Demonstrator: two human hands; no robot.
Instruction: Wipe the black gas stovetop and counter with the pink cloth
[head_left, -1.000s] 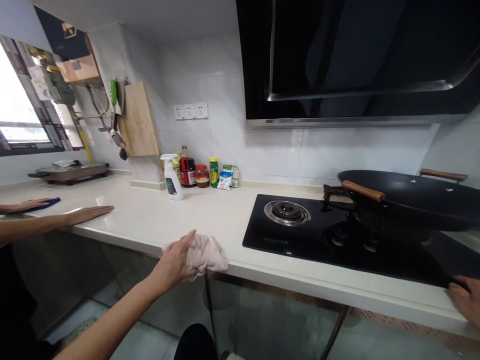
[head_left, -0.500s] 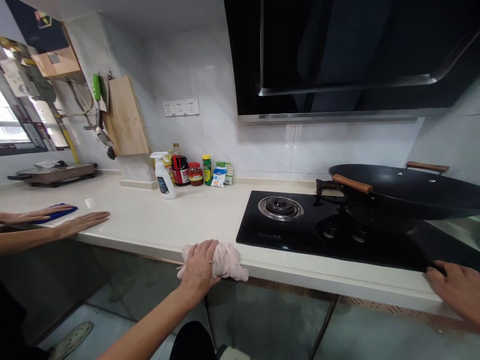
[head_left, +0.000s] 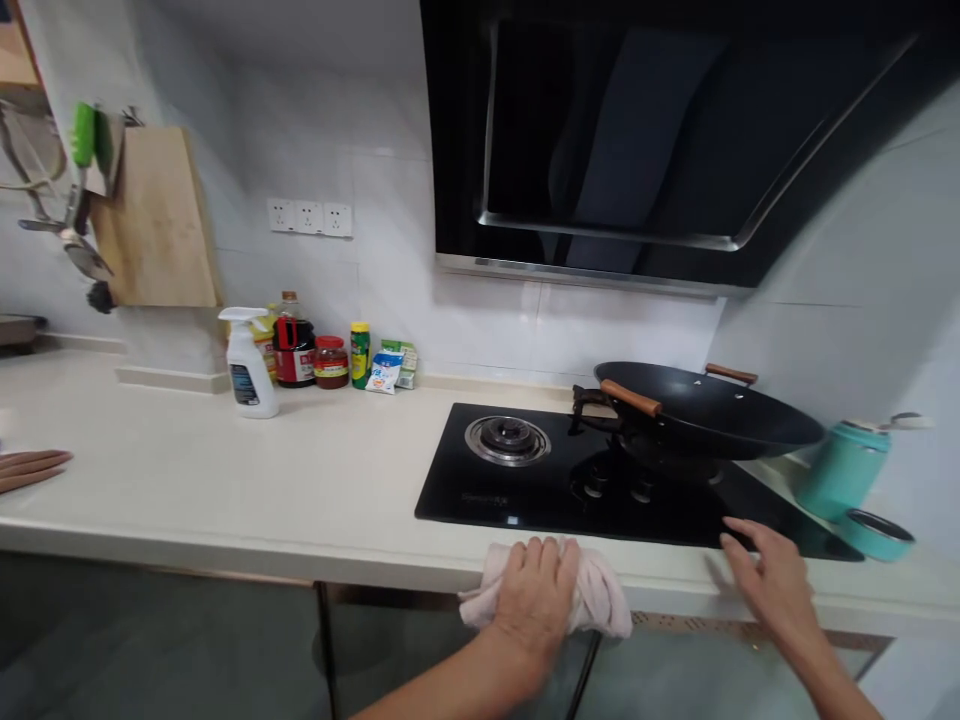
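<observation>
While cloth [head_left: 604, 600] overhangs counter edge [head_left: 225, 560], left hand [head_left: 534, 605] atop

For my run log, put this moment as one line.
left hand: holding pink cloth at counter front edge | right hand: open near cooktop, nothing seen in grip | wok: on cooktop's right side

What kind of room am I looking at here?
A kitchen, probably in a home: a black hob is set into the white counter, a wok with wooden handles sits over it, and a range hood hangs above.
</observation>
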